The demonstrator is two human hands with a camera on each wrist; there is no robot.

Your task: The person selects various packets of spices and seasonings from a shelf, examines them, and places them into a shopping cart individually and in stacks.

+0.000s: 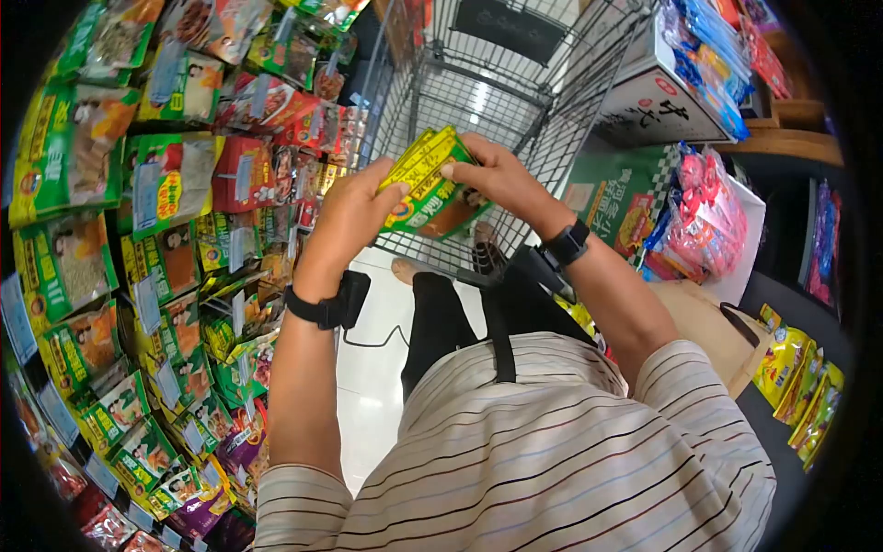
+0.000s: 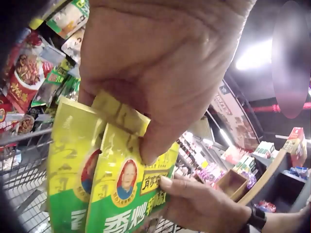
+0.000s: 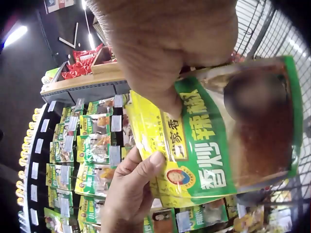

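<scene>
A small stack of yellow-and-green spice packets (image 1: 440, 189) is held between both hands, over the near end of a shopping cart. My left hand (image 1: 352, 210) grips the stack's left edge, its thumb (image 3: 151, 165) pressed on the yellow top band. On the other side my right hand (image 1: 504, 181) pinches the same packets, thumb on the front face. Reddish-brown contents show through the front packet's clear window (image 3: 262, 141). In the left wrist view the packets (image 2: 131, 179) fan slightly apart, one behind another. The fingers behind the stack are mostly hidden.
The wire shopping cart (image 1: 391, 106) stands directly ahead. Racks of hanging seasoning packets (image 1: 78, 147) line the left side. To the right are a white carton (image 1: 635, 97), pink-wrapped goods (image 1: 704, 216) and yellow bags (image 1: 796, 377). White floor tiles (image 1: 363, 396) lie below.
</scene>
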